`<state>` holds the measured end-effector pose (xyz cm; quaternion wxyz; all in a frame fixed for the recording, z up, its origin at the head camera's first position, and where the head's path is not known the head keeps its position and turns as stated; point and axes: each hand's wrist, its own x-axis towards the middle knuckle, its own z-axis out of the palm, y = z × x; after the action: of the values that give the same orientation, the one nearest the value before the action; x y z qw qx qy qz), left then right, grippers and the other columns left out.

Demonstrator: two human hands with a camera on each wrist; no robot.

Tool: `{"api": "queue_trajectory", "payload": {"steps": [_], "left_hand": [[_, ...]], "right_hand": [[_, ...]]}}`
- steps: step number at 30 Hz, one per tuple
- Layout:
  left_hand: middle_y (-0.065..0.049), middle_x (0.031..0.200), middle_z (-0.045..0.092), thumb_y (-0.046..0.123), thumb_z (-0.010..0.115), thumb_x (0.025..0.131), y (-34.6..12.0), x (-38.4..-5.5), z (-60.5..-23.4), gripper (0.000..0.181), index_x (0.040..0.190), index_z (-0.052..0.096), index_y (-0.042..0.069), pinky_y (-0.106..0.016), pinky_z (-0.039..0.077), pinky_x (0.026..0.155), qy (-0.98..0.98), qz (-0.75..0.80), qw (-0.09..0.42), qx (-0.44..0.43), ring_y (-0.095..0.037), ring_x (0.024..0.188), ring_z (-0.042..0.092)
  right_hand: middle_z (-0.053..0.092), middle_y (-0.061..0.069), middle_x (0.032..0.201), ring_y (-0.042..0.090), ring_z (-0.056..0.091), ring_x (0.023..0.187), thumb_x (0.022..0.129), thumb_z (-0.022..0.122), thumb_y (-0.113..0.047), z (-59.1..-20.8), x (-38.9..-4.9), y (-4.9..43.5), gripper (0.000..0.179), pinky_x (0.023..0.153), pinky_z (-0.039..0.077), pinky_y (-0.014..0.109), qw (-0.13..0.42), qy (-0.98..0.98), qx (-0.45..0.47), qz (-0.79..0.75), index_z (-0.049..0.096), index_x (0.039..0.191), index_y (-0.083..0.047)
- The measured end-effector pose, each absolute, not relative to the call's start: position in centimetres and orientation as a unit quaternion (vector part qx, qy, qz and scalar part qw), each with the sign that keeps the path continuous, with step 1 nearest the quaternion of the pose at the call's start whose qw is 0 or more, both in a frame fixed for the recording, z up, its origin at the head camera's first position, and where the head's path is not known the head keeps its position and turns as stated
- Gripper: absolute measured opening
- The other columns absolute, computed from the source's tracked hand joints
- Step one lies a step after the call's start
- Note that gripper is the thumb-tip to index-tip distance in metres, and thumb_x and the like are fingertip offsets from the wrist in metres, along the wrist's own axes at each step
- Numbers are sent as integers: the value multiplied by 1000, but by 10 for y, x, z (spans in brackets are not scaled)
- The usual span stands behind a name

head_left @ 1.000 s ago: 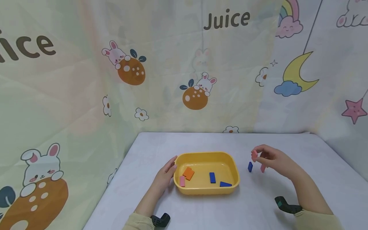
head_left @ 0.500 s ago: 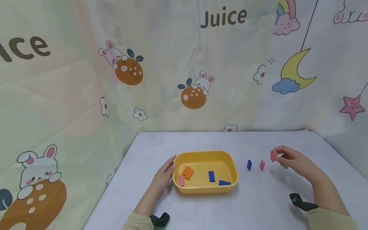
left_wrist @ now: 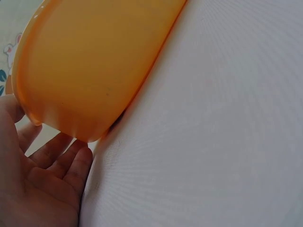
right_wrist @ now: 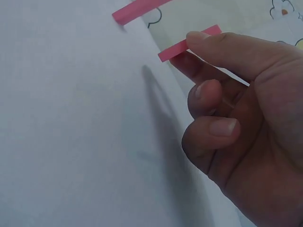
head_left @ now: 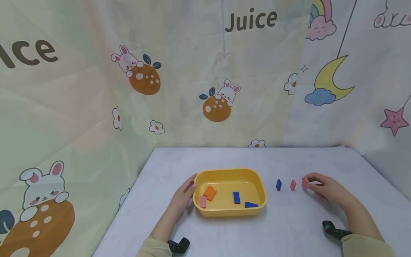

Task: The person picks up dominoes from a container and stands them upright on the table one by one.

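My left hand (head_left: 183,195) rests against the left end of a yellow plastic tray (head_left: 229,213), its fingers touching the outer wall. In the left wrist view the fingertips meet the wall of the tray (left_wrist: 94,71). With thumb and index finger my right hand (head_left: 327,188) pinches a small pink block (head_left: 305,183), held on edge at the table; whether it touches the surface cannot be told. The right wrist view shows the pinched block (right_wrist: 175,49) too. To its left, a pink block (head_left: 293,185) and a blue block (head_left: 278,185) stand upright in a row, apart from each other.
Inside the tray lie orange blocks (head_left: 210,193), a pink block (head_left: 203,202), a blue rectangular block (head_left: 236,197) and a blue wedge-shaped block (head_left: 251,204). A white cloth covers the table (head_left: 244,237). Printed curtains (head_left: 179,71) hang behind and to the left.
My right hand has carried the pink block rightward past the standing pink one, then lowered it toward the table. My left hand stays at the tray.
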<state>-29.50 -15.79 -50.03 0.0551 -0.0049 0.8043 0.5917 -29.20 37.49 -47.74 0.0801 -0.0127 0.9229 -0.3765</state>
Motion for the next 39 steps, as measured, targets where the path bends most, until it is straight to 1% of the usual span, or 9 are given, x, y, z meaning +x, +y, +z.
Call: {"api": "queue_trajectory", "payload": {"steps": [6, 11, 19, 22, 25, 26, 31, 35, 39], "left_hand": [[3, 154, 44, 51, 52, 99, -158, -294, -500, 43, 141, 44, 52, -49, 43, 113, 804, 592, 55, -4, -24, 141, 45], [1, 155, 44, 50, 52, 99, -159, -295, -500, 44, 143, 44, 50, -50, 43, 113, 804, 592, 53, 6, -26, 141, 45], [1, 155, 44, 52, 52, 99, -158, -293, -499, 45, 143, 44, 50, -51, 43, 112, 807, 588, 55, 2, -26, 140, 46], [1, 155, 44, 53, 52, 98, -157, -292, -498, 46, 143, 43, 50, -51, 43, 112, 807, 588, 55, -2, -26, 140, 46], [0, 155, 44, 52, 52, 98, -158, -293, -499, 46, 144, 44, 48, -51, 42, 113, 803, 593, 54, -1, -27, 140, 46], [0, 155, 44, 51, 52, 98, -158, -294, -499, 46, 144, 44, 48, -51, 42, 113, 802, 594, 54, 0, -27, 140, 46], [3, 155, 44, 54, 52, 97, -158, -293, -499, 46, 142, 44, 51, -51, 42, 113, 805, 591, 56, -1, -25, 140, 47], [5, 154, 45, 56, 52, 97, -158, -292, -499, 46, 141, 43, 53, -51, 43, 112, 808, 586, 56, -5, -24, 139, 48], [3, 154, 45, 56, 52, 97, -159, -294, -500, 47, 143, 43, 51, -50, 43, 112, 806, 589, 53, 3, -25, 140, 46]], "right_hand": [[55, 16, 121, 18, 51, 63, 95, 61, -46, -485, -291, 379, 56, 53, 44, 26, 83, 919, -2, -385, 49, 137, -9], [59, 13, 112, 16, 48, 56, 96, 63, -39, -489, -291, 380, 51, 50, 43, 27, 74, 914, -13, -398, 51, 134, -8], [54, 23, 125, 17, 51, 62, 95, 63, -41, -492, -288, 380, 55, 52, 45, 25, 68, 919, -9, -388, 50, 136, -7], [60, 17, 106, 16, 52, 61, 95, 64, -39, -492, -288, 380, 55, 53, 45, 25, 75, 915, -8, -397, 48, 136, -6], [60, 9, 91, 15, 52, 62, 95, 64, -38, -492, -289, 379, 56, 54, 46, 25, 82, 909, -7, -408, 46, 137, -6], [59, 9, 90, 15, 53, 63, 95, 64, -38, -492, -288, 379, 57, 54, 46, 25, 83, 908, -5, -410, 46, 138, -6], [59, 14, 105, 16, 54, 66, 95, 64, -39, -491, -287, 378, 60, 55, 49, 26, 83, 907, -3, -414, 43, 141, -7], [59, 13, 105, 16, 55, 67, 95, 64, -38, -491, -288, 379, 61, 55, 49, 26, 82, 906, -7, -416, 42, 142, -7], [59, 12, 104, 17, 55, 67, 95, 63, -39, -492, -288, 380, 62, 56, 50, 26, 80, 904, -9, -420, 41, 143, -6]]}}
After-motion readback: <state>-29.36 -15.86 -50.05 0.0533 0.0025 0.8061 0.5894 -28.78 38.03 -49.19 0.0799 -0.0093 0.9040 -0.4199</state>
